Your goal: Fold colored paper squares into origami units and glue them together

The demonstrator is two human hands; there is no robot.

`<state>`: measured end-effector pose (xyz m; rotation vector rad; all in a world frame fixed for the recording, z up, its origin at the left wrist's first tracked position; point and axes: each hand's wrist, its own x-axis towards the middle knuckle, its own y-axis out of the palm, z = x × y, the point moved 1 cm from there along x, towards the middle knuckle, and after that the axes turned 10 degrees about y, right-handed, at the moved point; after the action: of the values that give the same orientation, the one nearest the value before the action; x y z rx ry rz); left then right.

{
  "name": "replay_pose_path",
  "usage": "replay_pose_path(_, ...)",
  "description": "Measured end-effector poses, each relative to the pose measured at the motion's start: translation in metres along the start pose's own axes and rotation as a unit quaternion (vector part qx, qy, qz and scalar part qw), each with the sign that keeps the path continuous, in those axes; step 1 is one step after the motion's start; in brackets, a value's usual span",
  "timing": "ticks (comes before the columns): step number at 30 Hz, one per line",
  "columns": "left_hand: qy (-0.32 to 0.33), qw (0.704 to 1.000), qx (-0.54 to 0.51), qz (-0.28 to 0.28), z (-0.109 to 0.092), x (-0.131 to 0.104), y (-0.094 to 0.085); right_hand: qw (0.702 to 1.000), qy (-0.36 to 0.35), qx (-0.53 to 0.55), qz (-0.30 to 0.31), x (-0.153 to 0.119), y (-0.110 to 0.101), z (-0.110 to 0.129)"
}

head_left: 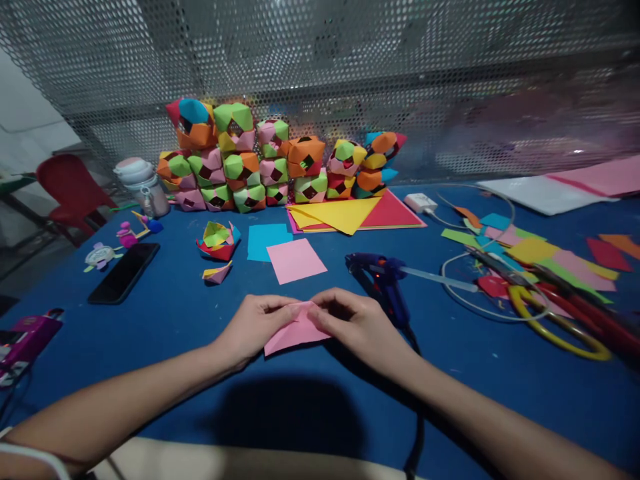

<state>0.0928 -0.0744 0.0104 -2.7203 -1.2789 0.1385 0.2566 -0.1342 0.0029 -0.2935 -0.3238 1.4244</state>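
Note:
A small pink paper is pinched between both hands above the blue table, its lower edge toward me. My left hand grips its upper left part with thumb and fingers, and my right hand grips the upper right. Just beyond the hands lies a flat pink square, partly over a blue paper. To the left of these sit a partly assembled folded paper piece and a small folded unit. A dark blue glue gun rests right of my right hand.
Colourful folded paper balls are stacked along the back, behind yellow and red sheets. A phone and jar stand left. Scissors, paper strips and a white cable lie right.

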Motion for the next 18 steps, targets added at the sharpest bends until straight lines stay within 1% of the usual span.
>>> replay_pose_path(2,-0.013,1.0,-0.006,-0.003,-0.0002,-0.0002,-0.0002,1.0,0.014,0.003,0.008,0.0006,-0.0012,0.0023)
replay_pose_path(5,-0.016,1.0,0.004,-0.002,-0.0018,-0.0003,0.0009,0.999,0.03,0.012,0.008,0.0018,-0.0015,0.004)
replay_pose_path(10,-0.012,1.0,0.026,-0.006,-0.0029,-0.0001,0.004,0.999,0.031,0.017,0.005,0.002,-0.0008,0.0046)
replay_pose_path(18,-0.045,0.999,0.018,0.002,-0.0071,-0.0024,0.005,0.999,0.034,0.018,0.014,0.0004,-0.003,0.0088)
